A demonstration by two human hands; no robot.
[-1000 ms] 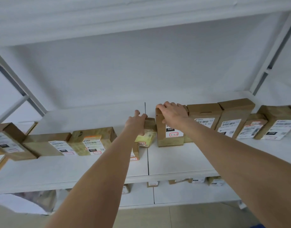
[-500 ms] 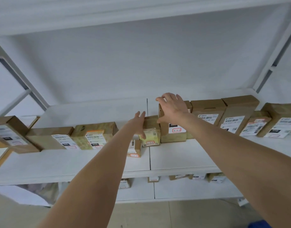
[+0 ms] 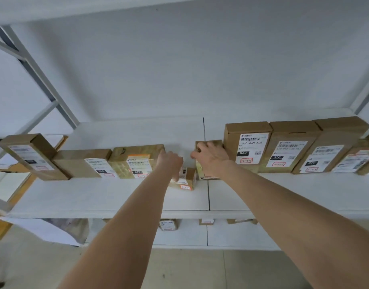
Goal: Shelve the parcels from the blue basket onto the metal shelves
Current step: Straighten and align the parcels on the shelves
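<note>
we fill the gap in the row on the metal shelf [image 3: 117, 197]: our right hand [image 3: 210, 158] clamps the top of the upright parcel [image 3: 218, 143], while our left hand [image 3: 172, 162] meets the flat parcel [image 3: 184, 180], its grip hidden from us. next, we judge, both need nudging back into line.

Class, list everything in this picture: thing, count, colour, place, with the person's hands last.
Metal shelves: one rack, white, three levels in view.
Large parcels: seven, brown, middle level, three left, four right; another cut off far right.
Low small parcel: one, brown, centre front.
Upright small parcel: one, brown, centre, beside the right group.
Lower parcels: three seen, brown, level below.
White sheet: one, white, lower left.
Left hand: one, on the low small parcel; grip hidden.
Right hand: one, gripping the upright small parcel's top.
</note>
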